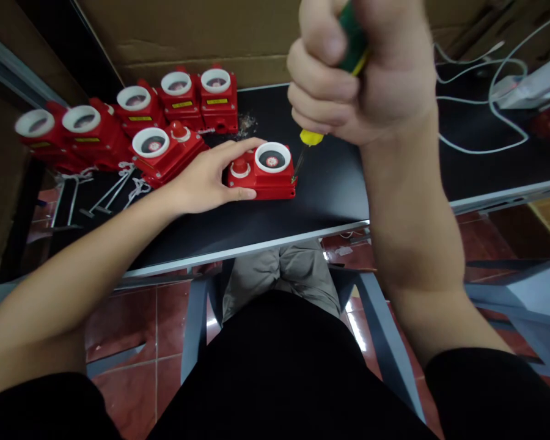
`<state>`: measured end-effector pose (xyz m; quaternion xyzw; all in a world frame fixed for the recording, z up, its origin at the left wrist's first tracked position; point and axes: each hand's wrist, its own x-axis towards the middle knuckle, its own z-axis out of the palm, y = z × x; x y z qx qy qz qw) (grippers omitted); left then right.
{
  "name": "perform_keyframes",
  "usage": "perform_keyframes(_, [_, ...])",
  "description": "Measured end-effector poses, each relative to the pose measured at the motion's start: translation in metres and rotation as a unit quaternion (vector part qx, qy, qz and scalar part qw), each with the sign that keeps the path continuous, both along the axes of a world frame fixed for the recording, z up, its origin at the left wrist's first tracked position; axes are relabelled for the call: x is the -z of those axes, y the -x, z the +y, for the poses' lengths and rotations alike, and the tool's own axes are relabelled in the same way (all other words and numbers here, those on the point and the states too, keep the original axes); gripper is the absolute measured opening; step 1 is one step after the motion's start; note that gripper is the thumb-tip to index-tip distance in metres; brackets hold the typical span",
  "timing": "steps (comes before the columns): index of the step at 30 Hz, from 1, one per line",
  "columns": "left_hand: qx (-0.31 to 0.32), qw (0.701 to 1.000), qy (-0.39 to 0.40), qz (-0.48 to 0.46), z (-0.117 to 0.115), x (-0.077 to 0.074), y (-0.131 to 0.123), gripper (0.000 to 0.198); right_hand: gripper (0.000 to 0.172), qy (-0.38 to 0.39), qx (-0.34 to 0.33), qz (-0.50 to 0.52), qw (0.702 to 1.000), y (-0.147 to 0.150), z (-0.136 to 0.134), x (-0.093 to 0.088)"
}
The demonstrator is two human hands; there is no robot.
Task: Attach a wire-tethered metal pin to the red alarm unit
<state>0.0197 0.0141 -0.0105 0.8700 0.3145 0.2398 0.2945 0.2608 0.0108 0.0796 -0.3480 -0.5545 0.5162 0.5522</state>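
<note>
Left hand (206, 177) fingers clamp the red unit (264, 177) on the bench (330, 195). Right hand (362, 67) fingers wrap the screwdriver (309, 137), tip at the unit's right corner.

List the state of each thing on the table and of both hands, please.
Red box: flat on the table, held by the left hand.
Left hand: gripping the red box.
Right hand: closed on the screwdriver.
Screwdriver: upright, tip at the box's right corner.
Other red boxes: grouped at the back left, untouched.
White cables: loose on the right.
</note>
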Motion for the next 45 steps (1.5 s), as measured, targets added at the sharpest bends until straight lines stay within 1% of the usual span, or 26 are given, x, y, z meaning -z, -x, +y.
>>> perform_keyframes(2, [-0.041, 0.998, -0.047, 0.017, -0.008, 0.002, -0.003, 0.085, 0.047, -0.086, 0.023, 0.043, 0.995, 0.011, -0.009, 0.003])
perform_keyframes(3, [-0.058, 0.996, -0.064, 0.025, -0.012, 0.002, -0.004, 0.083, 0.043, -0.115, 0.076, 0.100, 0.985, 0.014, -0.014, 0.005])
perform_keyframes(4, [-0.070, 0.995, -0.068, 0.031, -0.014, 0.003, -0.004, 0.080, 0.046, -0.115, 0.134, 0.144, 0.974, 0.015, -0.018, 0.006])
perform_keyframes(5, [-0.074, 0.995, -0.066, 0.031, -0.015, 0.004, -0.003, 0.079, 0.051, -0.106, 0.140, 0.153, 0.973, 0.013, -0.020, 0.008])
perform_keyframes(6, [-0.069, 0.995, -0.060, 0.031, -0.015, 0.004, -0.001, 0.079, 0.062, -0.122, 0.083, 0.160, 0.976, 0.010, -0.019, 0.010])
perform_keyframes(7, [-0.059, 0.997, -0.050, 0.030, -0.014, 0.003, 0.002, 0.080, 0.067, -0.121, -0.060, 0.130, 0.982, 0.005, -0.016, 0.011])
perform_keyframes(8, [-0.045, 0.998, -0.039, 0.026, -0.012, 0.002, 0.005, 0.080, 0.070, -0.125, -0.219, 0.094, 0.963, -0.001, -0.010, 0.011])
perform_keyframes(9, [-0.029, 0.999, -0.024, 0.023, -0.010, 0.001, 0.008, 0.081, 0.071, -0.126, -0.381, 0.045, 0.915, -0.006, -0.003, 0.011])
perform_keyframes(10, [-0.017, 1.000, -0.008, 0.019, -0.008, 0.000, 0.011, 0.082, 0.073, -0.126, -0.437, 0.018, 0.891, -0.009, 0.004, 0.010])
perform_keyframes(12, [-0.017, 1.000, 0.014, 0.010, -0.008, 0.000, 0.012, 0.081, 0.076, -0.099, -0.433, 0.013, 0.896, -0.010, 0.014, 0.006])
perform_keyframes(13, [-0.036, 0.999, 0.015, 0.007, -0.010, 0.002, 0.012, 0.080, 0.074, -0.078, -0.375, 0.024, 0.924, -0.007, 0.016, 0.005])
perform_keyframes(15, [-0.072, 0.997, -0.014, -0.001, -0.013, 0.007, 0.010, 0.077, 0.064, -0.074, -0.178, 0.090, 0.977, 0.000, 0.013, 0.005])
perform_keyframes(16, [-0.085, 0.996, -0.027, -0.006, -0.015, 0.010, 0.009, 0.077, 0.059, -0.088, -0.089, 0.131, 0.983, 0.003, 0.010, 0.006])
perform_keyframes(17, [-0.088, 0.995, -0.034, -0.006, -0.015, 0.012, 0.009, 0.077, 0.057, -0.099, -0.053, 0.172, 0.979, 0.005, 0.008, 0.008])
perform_keyframes(18, [-0.088, 0.995, -0.040, -0.006, -0.015, 0.014, 0.010, 0.077, 0.058, -0.106, -0.103, 0.193, 0.970, 0.004, 0.006, 0.010])
perform_keyframes(22, [-0.044, 0.999, -0.032, 0.004, -0.010, 0.008, 0.017, 0.076, 0.072, -0.102, -0.405, 0.089, 0.904, -0.004, 0.021, 0.011])
perform_keyframes(25, [-0.025, 0.999, -0.017, 0.009, -0.011, 0.002, 0.018, 0.076, 0.071, -0.081, -0.465, 0.047, 0.880, -0.001, 0.037, 0.008])
perform_keyframes(27, [-0.033, 0.999, -0.011, 0.009, -0.016, 0.001, 0.017, 0.075, 0.062, -0.066, -0.463, 0.037, 0.883, 0.004, 0.041, 0.008])
perform_keyframes(31, [-0.051, 0.998, -0.002, 0.024, -0.025, 0.001, 0.015, 0.074, 0.054, -0.055, -0.385, 0.059, 0.919, -0.006, 0.037, 0.009])
perform_keyframes(35, [-0.066, 0.995, -0.042, 0.061, -0.028, 0.001, 0.017, 0.074, 0.052, -0.079, -0.254, 0.067, 0.962, -0.055, 0.047, -0.002])
perform_keyframes(36, [-0.069, 0.993, -0.059, 0.072, -0.029, 0.001, 0.017, 0.074, 0.050, -0.124, -0.138, -0.017, 0.982, -0.070, 0.053, -0.004])
perform_keyframes(37, [-0.076, 0.991, -0.076, 0.083, -0.030, 0.002, 0.018, 0.074, 0.046, -0.165, -0.011, -0.139, 0.976, -0.084, 0.059, -0.005])
perform_keyframes(39, [-0.103, 0.983, -0.110, 0.100, -0.032, 0.004, 0.019, 0.077, 0.029, -0.176, 0.193, -0.375, 0.889, -0.108, 0.070, -0.002])
perform_keyframes(40, [-0.120, 0.979, -0.125, 0.105, -0.033, 0.004, 0.019, 0.078, 0.021, -0.142, 0.249, -0.472, 0.834, -0.117, 0.076, 0.001])
perform_keyframes(42, [-0.143, 0.973, -0.145, 0.108, -0.035, 0.004, 0.018, 0.077, 0.020, -0.056, 0.286, -0.593, 0.751, -0.130, 0.085, 0.009])
perform_keyframes(45, [-0.154, 0.969, -0.171, 0.088, -0.033, -0.002, 0.019, 0.071, 0.025, 0.014, 0.249, -0.650, 0.717, -0.141, 0.095, 0.020])
